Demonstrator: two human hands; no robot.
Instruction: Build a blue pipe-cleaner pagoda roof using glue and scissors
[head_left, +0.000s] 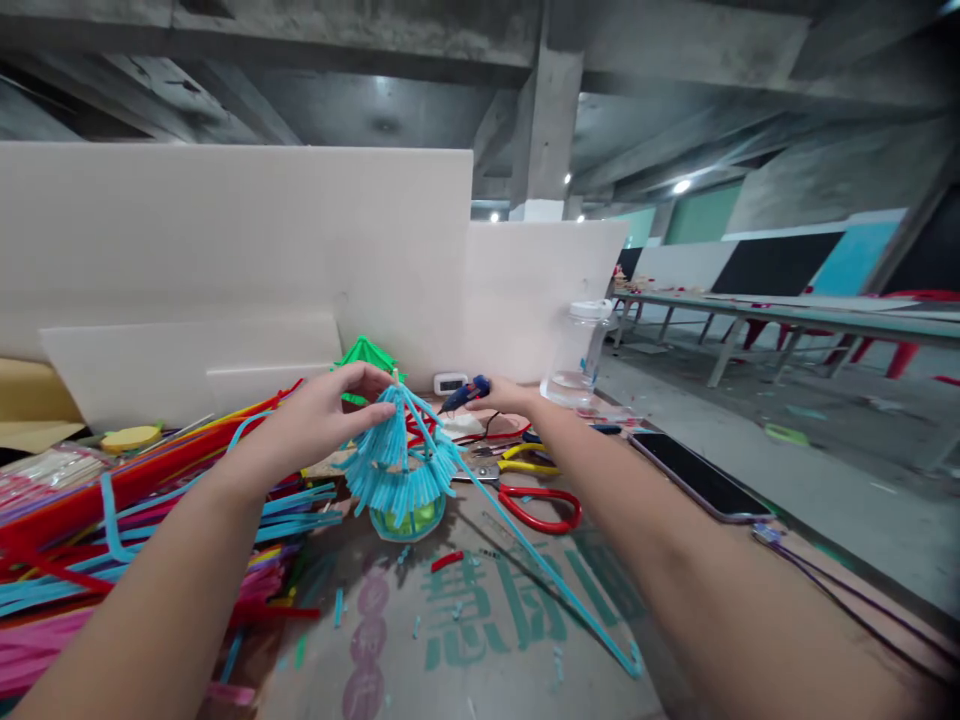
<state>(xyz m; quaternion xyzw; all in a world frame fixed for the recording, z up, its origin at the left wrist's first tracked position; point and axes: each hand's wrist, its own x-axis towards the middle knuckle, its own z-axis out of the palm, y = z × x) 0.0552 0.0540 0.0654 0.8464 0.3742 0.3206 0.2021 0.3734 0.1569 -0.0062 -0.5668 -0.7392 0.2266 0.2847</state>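
Observation:
A small blue tiered model (397,455), roofed with fringed pipe cleaners over a green-and-yellow base, stands on the cardboard in front of me. My left hand (349,400) pinches its pointed top between thumb and fingers. Behind it, my right hand (501,396) is wrapped around a dark blue hot glue gun (466,393), its nozzle pointing left toward the roof. From the top of the model a long bent blue pipe cleaner (547,570) trails down to the right. Part of a green model roof (367,352) shows behind my left hand.
Colourful pipe cleaners (296,515) pile up at left. Red-handled scissors (544,512) and yellow-handled pliers (529,460) lie beneath my right arm. A phone (697,475) and a clear water jug (577,355) are to the right. White boards (240,240) stand behind.

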